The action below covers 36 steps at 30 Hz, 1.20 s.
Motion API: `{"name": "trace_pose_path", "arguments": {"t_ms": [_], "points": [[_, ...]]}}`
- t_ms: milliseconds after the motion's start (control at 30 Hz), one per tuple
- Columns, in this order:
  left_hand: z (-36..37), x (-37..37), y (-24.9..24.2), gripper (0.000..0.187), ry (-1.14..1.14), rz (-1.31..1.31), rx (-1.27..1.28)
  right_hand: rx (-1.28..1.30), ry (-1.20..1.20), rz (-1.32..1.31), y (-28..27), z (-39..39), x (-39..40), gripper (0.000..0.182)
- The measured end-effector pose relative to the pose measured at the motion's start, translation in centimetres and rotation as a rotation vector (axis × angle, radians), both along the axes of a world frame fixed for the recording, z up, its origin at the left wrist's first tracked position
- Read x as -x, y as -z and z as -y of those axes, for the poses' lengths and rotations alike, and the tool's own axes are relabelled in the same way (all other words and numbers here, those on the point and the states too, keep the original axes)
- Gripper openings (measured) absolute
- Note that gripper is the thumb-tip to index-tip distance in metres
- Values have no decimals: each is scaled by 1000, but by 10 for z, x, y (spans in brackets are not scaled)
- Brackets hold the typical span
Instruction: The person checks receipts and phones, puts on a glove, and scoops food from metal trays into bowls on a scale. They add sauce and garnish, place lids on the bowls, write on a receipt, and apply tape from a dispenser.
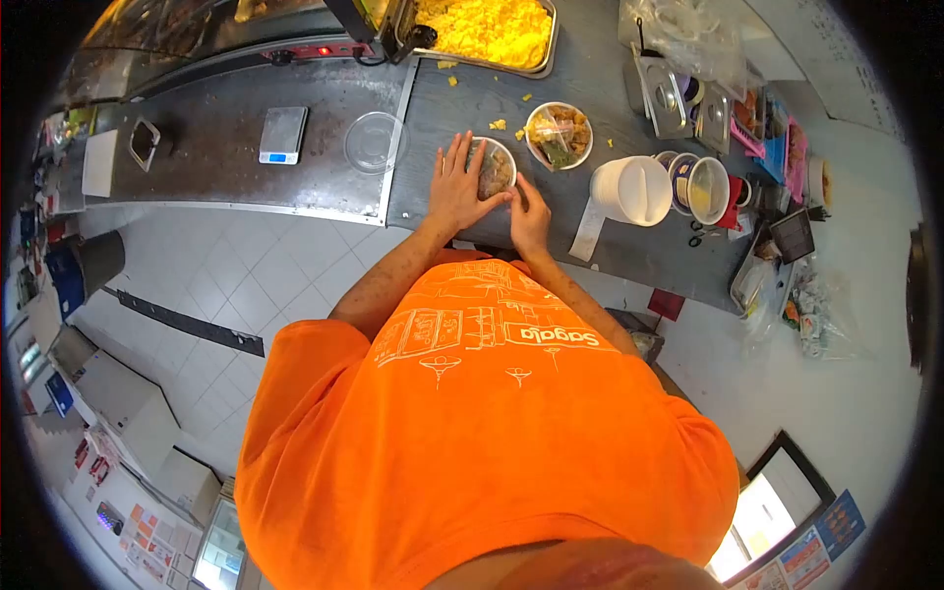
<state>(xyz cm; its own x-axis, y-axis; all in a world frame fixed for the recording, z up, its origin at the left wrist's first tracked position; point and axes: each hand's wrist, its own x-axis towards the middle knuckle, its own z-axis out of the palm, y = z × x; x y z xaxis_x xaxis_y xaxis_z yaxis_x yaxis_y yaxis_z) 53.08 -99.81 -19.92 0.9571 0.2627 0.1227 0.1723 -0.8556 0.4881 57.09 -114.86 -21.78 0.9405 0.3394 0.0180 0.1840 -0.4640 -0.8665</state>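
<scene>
A white round bowl [499, 169] with brownish food inside stands on the dark counter, and a clear lid seems to cover it. My left hand [457, 187] holds the bowl's left side, fingers stretched along the rim and thumb across the near edge. From the right, my right hand [530, 214] grips the bowl's near right rim with curled fingers. Just beyond it sits a second white bowl [587, 147], filled with browned pieces and a small plastic packet with something green. A loose clear round lid [374, 143] lies left of my hands.
A metal tray of yellow food [482, 34] sits at the back, with crumbs nearby. Stacked white bowls [634, 190] and tubs [706, 192] stand at right. A digital scale [284, 135] is on the left counter. Metal containers [669, 98] line the back right.
</scene>
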Motion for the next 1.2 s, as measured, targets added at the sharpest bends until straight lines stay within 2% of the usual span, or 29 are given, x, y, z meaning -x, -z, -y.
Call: {"name": "trace_pose_path", "arguments": {"t_ms": [67, 167, 200, 233, 300, 333, 433, 500, 533, 567, 600, 633, 667, 733, 767, 833, 867, 900, 967, 1000, 1067, 1100, 1167, 1200], "points": [[0, 0, 1, 96, 21, -7, -6, -221, 148, -433, 13, 3, -5, 40], [-1, -3, -2, 98, 30, -28, -19, -70, 158, -398, 21, 4, -13, 37], [0, -4, -2, 98, 24, -37, -24, -209, 201, -494, 28, 1, -14, 35], [1, -5, -3, 98, 28, -38, -23, -208, 205, -495, 31, 3, -14, 35], [3, -8, -5, 94, -8, -65, -41, -396, 304, -809, 6, -6, -23, 29], [4, -10, -8, 94, -18, -61, -44, -324, 333, -878, -8, -11, -29, 27], [-8, -11, -13, 98, 2, -94, -91, -220, 292, -942, -5, -9, -36, 29], [-24, -15, -5, 104, -48, -124, 112, -162, 232, -827, -7, -8, -32, 32], [-50, -14, 10, 111, -116, 5, 239, -96, 302, -719, -13, -4, -25, 30], [-73, -4, 22, 111, -120, 18, 227, -35, 374, -608, -18, -3, -22, 30], [-94, 7, 32, 112, -418, -3, 111, -47, 366, -599, -16, 2, -20, 30], [-111, 16, 36, 114, -715, -28, -2, -91, 341, -450, -4, 12, -15, 28], [-123, 24, 34, 114, -717, -24, -2, -131, 314, -303, -3, 12, -12, 25], [-141, 36, 30, 115, -443, -308, -159, -163, 273, -232, 3, 3, -12, 23], [-145, 35, 23, 115, -445, -300, -163, -194, 239, -165, 2, -4, -12, 21], [-148, 26, 8, 115, -479, -292, 40, -223, 192, -105, -26, -31, -16, 20], [-146, 23, 8, 117, -509, -164, 182, -244, 109, -155, -38, -46, -18, 21], [-141, 20, -7, 117, -505, -155, 177, -265, 27, -202, -51, -61, -20, 22], [-122, 20, -62, 114, -213, 76, 108, -445, -113, -492, -92, -96, -19, 29], [-112, 20, -83, 114, -212, 75, 106, -447, -112, -493, -100, -108, -19, 29], [-95, 25, -116, 109, -2, 209, 161, -469, -160, -328, -110, -126, -18, 37], [-94, 27, -123, 109, -1, 214, 153, -476, -163, -323, -122, -128, -21, 37], [-91, 28, -131, 80, -339, 575, 800, -891, -57, -865, -147, -116, -29, 40], [-96, 31, -133, 80, -329, 578, 803, -914, -63, -900, -155, -108, -33, 42]]}}
